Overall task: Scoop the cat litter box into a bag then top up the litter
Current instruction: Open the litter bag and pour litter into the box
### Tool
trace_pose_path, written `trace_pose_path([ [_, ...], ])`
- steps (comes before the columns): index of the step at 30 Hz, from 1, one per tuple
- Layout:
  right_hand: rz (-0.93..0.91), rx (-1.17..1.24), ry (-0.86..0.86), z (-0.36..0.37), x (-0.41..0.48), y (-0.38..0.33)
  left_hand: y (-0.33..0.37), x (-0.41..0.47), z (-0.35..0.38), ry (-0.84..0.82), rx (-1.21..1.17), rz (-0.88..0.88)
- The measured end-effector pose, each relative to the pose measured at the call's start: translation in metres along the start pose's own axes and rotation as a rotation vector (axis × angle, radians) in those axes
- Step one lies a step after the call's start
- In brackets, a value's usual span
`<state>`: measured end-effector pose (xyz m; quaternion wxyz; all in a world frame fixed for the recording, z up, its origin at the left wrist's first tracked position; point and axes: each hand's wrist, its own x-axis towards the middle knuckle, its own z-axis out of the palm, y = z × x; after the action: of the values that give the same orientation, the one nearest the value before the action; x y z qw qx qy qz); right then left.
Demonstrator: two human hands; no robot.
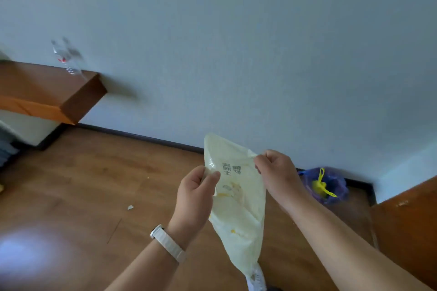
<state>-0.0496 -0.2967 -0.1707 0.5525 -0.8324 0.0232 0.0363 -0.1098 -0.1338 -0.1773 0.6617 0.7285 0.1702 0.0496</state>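
A pale yellow plastic bag [238,198] with dark printed characters hangs in front of me, above the wooden floor. My left hand [196,196] pinches its upper left edge between thumb and fingers. My right hand [275,172] grips the upper right edge with curled fingers. The bag's lower end trails down out of the bottom of the view. No litter box, scoop or litter is in view.
A tied purple bag with yellow drawstrings [325,185] sits on the floor against the wall at right. A brown shelf [49,92] with a blurred clear bottle [68,59] juts from the left. A wooden panel [406,224] stands at right. Small scraps [130,207] lie on the floor.
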Motion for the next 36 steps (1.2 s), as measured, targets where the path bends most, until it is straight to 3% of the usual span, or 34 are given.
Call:
trace_pose_path([
  [10, -0.226, 0.092, -0.471, 0.068, 0.09, -0.06, 0.016, 0.054, -0.043, 0.417, 0.022, -0.025],
  [18, -0.253, 0.054, -0.634, 0.166, 0.121, -0.098, 0.001, 0.091, -0.121, 0.642, -0.077, -0.08],
  [28, -0.237, -0.02, -0.767, 0.347, 0.141, -0.162, -0.018, 0.162, -0.296, 0.75, -0.154, -0.126],
  [36, -0.353, -0.026, -0.879, 0.486, 0.135, -0.233, -0.011, 0.192, -0.438, 0.808, -0.136, -0.081],
])
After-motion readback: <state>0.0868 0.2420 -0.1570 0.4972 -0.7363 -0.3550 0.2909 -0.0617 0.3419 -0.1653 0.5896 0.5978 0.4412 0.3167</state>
